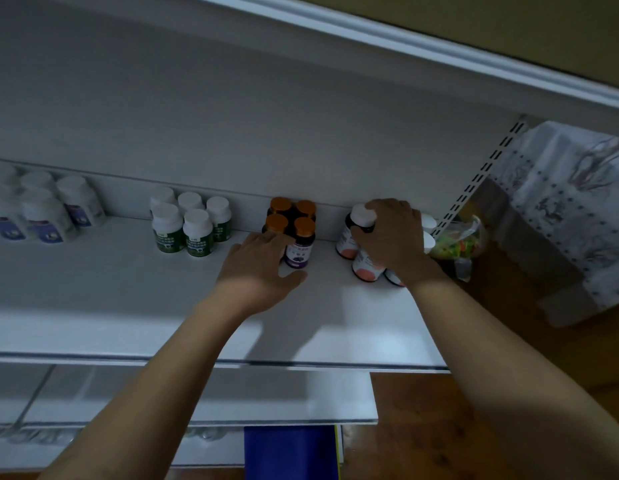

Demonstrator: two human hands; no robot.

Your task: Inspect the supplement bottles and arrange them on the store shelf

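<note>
Right hand [392, 233]: grip clamped from above on a white-capped bottle [360, 215], fingers curled over the cap and shoulder, thumb on its near side. The bottle's long axis is upright, so the grip sits directly over the cap. We cannot tell whether its base is on the shelf [128, 289] or just off it. It stands at the back left corner of the salmon-labelled bottles [365, 268], close to the rear panel. More white caps show just behind the hand. Left hand [259, 268]: grip apart, clamped on nothing, straight fingers touching the front left of the four orange-capped bottles [290, 216], thumb spread out below the purple label. A strip of bare shelf separates the two clusters. The held bottle lies to the right of the left hand, so we judge the right hand the only one placed to move it. Any shift should be straight down or back, keeping the axis vertical so the neighbours are not knocked. Further left stand the green-labelled bottles [188, 226], then the blue-labelled bottles [41, 209], well apart.
</note>
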